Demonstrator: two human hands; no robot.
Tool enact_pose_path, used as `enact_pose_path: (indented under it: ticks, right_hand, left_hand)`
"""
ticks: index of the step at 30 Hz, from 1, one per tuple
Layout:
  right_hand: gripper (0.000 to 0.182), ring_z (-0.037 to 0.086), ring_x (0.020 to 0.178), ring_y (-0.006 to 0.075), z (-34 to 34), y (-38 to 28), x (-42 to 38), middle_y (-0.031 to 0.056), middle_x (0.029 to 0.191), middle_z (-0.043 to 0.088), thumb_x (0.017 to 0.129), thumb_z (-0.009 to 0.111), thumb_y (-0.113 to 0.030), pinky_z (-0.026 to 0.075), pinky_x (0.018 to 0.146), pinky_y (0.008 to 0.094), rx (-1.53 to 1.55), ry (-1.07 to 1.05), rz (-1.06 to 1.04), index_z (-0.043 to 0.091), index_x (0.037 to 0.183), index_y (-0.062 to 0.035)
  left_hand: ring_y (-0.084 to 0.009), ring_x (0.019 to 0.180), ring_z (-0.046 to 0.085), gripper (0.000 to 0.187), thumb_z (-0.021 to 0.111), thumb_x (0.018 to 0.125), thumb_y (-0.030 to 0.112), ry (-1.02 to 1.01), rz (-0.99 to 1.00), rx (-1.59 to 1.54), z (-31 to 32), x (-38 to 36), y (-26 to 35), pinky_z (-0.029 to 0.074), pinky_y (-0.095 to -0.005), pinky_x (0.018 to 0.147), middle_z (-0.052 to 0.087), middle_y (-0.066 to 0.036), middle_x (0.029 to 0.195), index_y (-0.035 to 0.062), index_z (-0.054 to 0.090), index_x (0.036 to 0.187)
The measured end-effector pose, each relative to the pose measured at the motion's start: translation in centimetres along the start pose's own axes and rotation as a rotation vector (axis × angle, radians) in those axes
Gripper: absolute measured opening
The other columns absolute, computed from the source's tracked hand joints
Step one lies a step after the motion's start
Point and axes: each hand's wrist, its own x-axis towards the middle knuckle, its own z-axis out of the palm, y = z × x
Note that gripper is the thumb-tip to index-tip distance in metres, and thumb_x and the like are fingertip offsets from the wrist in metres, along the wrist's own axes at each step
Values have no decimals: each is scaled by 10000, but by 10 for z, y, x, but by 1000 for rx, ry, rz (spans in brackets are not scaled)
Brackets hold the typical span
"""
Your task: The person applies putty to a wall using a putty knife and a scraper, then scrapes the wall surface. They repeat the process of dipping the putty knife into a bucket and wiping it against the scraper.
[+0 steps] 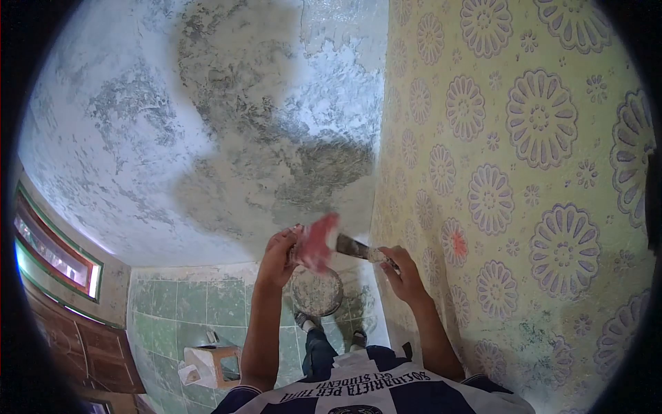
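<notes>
My left hand (279, 254) is closed on a red plastic spreader (317, 243) smeared with whitish paste and slightly blurred. In my right hand (405, 274) is a putty knife (354, 247), gripped by its paste-crusted handle, its blade pointing left at the spreader's right edge. Both tools are held up in front of my body, above a round bucket (317, 291) on the floor whose top looks grey and caked. The patchy grey-and-white wall (234, 138) rises beyond my hands.
A yellow wall (476, 248) with purple flower patterns stands close on my right. Green tiles (189, 300) cover the floor. A small white-and-brown stool (207, 366) sits to the left, with items on it. Farther left are a window (58, 245) and a brown wooden door (83, 338).
</notes>
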Motion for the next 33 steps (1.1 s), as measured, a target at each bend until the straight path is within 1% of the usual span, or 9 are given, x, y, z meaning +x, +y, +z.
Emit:
enact_pose_path:
  ticks: [2, 4, 5, 7, 8, 10, 13, 21, 33]
  right_hand:
    - [314, 554, 807, 219, -1, 7, -9, 102, 945, 574, 945, 651, -84, 472, 745, 330, -109, -10, -66, 605, 1248, -16]
    - [274, 594, 933, 217, 2, 13, -25, 113, 966, 602, 1019, 588, -197, 508, 766, 354, 158, -50, 376, 628, 1237, -36]
    - [274, 594, 933, 217, 2, 20, -31, 113, 966, 602, 1019, 588, -197, 508, 766, 354, 158, -54, 371, 628, 1237, -36]
    - [310, 598, 847, 162, 3, 28, -42, 70, 916, 606, 1070, 491, -289, 498, 701, 308, 739, -12, 678, 628, 1176, -32]
    - [310, 598, 847, 162, 5, 27, -47, 70, 916, 606, 1070, 491, -289, 498, 701, 308, 740, -11, 682, 628, 1176, -32]
    - [389, 564, 638, 114, 10, 12, -46, 38, 794, 582, 1092, 413, -355, 455, 560, 266, 773, 134, 951, 614, 1076, -23]
    - [431, 522, 512, 101, -5, -26, -22, 38, 693, 565, 1093, 396, -379, 419, 466, 258, 897, -123, 732, 588, 990, -7]
    - [510, 497, 439, 119, 18, -42, -7, 59, 639, 578, 1091, 375, -419, 407, 408, 276, 888, -61, 870, 600, 903, -1]
    - [513, 464, 409, 109, 47, -35, 31, 52, 627, 570, 1076, 392, -467, 382, 391, 281, 979, -88, 910, 587, 877, -36]
  left_hand:
    - [-123, 885, 690, 236, 556, 1024, 182, -19, 66, -23, -7, -1, 7, 565, -282, 769, 704, -65, 1021, -12, 616, 1146]
    - [-116, 890, 691, 230, 555, 1028, 184, 19, 107, 28, -9, 0, 13, 571, -278, 761, 703, -59, 1018, -8, 612, 1141]
    - [-109, 895, 692, 223, 554, 1032, 187, 58, 147, 79, -9, 1, 16, 578, -275, 754, 702, -54, 1016, -3, 609, 1136]
    - [-84, 834, 677, 177, 561, 1033, 179, 127, 227, 65, 6, 0, 18, 555, -251, 706, 697, -31, 973, 20, 606, 1094]
    - [-58, 774, 662, 135, 569, 1033, 172, 190, 305, 51, 15, -1, 16, 533, -227, 657, 691, -7, 930, 43, 604, 1052]
    - [-56, 769, 659, 128, 566, 1036, 175, 235, 325, 49, 27, -1, 11, 533, -228, 647, 691, -10, 929, 53, 596, 1058]
    - [-61, 757, 655, 127, 567, 1038, 184, 252, 365, 70, 22, 3, -1, 536, -233, 627, 693, -18, 933, 63, 584, 1071]
    - [-85, 736, 648, 146, 583, 1031, 185, 347, 405, 130, 30, 6, -9, 541, -244, 607, 688, -25, 920, 55, 570, 1097]
    - [-85, 836, 622, 120, 617, 1003, 105, 286, 612, 396, -10, 29, -10, 501, -248, 762, 671, -35, 900, 11, 609, 1076]
